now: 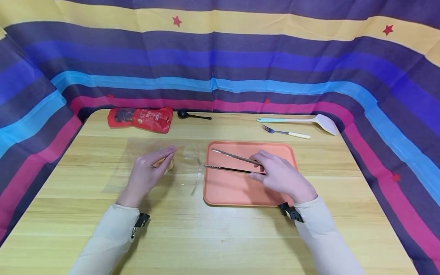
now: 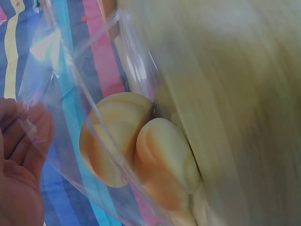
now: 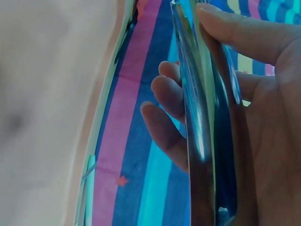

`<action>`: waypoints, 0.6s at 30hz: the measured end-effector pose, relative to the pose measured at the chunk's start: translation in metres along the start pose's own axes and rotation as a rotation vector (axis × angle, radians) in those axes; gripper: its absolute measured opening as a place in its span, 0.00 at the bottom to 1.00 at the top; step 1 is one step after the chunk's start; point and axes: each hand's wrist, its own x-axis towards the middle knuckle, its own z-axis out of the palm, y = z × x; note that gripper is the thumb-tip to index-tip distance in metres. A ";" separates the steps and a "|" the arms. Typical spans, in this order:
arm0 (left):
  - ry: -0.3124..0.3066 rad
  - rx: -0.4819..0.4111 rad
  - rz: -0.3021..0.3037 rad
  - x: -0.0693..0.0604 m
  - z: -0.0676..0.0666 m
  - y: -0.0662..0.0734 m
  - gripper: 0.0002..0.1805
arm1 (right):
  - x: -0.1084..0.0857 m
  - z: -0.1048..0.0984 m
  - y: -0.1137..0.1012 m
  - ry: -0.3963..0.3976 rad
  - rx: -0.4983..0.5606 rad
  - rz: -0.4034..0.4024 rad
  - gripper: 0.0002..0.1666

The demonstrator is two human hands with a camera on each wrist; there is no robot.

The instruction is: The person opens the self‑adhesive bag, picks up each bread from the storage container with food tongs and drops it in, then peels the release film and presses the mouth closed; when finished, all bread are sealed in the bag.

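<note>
My left hand (image 1: 146,168) lies over a clear plastic bag (image 1: 120,179), thumb and fingers brought together on its film. Bread rolls (image 2: 117,136) show inside the bag in the left wrist view, beside the fingers (image 2: 35,136); the head view shows only a bit of bread (image 1: 169,167) behind the hand. Above the pink tray (image 1: 227,194), my right hand (image 1: 280,173) grips metal tongs (image 1: 233,156), their two arms spread apart and tips pointing left. The right wrist view shows the thumb on one side of the tongs (image 3: 200,127) and the fingers on the other.
Along the back edge of the wooden table (image 1: 206,236) lie a red packet (image 1: 148,119), a black spoon (image 1: 183,114) and a white spatula (image 1: 326,123). A fork (image 1: 288,133) lies behind the tray. A striped cloth (image 1: 213,57) hangs around the table.
</note>
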 end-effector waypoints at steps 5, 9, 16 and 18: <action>-0.019 0.000 -0.026 -0.001 0.000 -0.001 0.17 | -0.005 0.000 0.009 0.010 0.033 0.041 0.26; -0.017 0.011 -0.022 -0.001 0.000 -0.002 0.17 | -0.012 -0.005 0.019 0.019 0.071 0.083 0.22; -0.021 0.014 -0.020 0.000 0.000 -0.002 0.18 | -0.026 -0.015 0.039 0.055 0.086 0.153 0.18; -0.025 0.014 -0.021 0.000 0.000 -0.002 0.18 | -0.030 -0.017 0.046 0.068 0.084 0.178 0.17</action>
